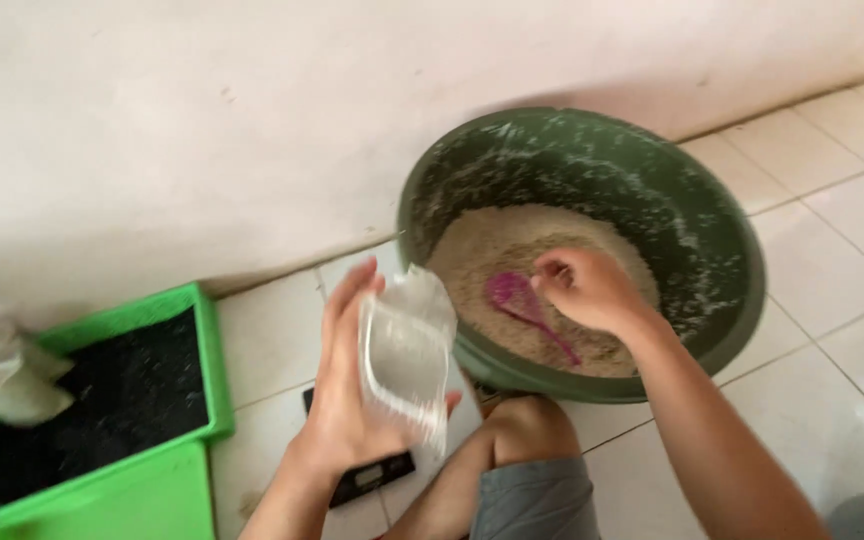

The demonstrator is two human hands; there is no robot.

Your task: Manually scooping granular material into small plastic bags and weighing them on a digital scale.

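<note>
Beneath the right hand (584,290), pinching a pink plastic spoon (524,305) in a grain-filled green basin (732,250), while the left hand (347,385) grips a thin, likely flimsy clear plastic container (404,352) at its side.

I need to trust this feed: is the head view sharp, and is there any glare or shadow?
Head view: soft all over; left hand and clear tub smeared by motion; right hand in the basin clearer. Light is even, no glare; faint shadow on the wall behind the basin.

Soft, even daylight; faint shadow behind the green basin (592,160) on the wall (202,120). Overall motion blur, edges softest.
</note>
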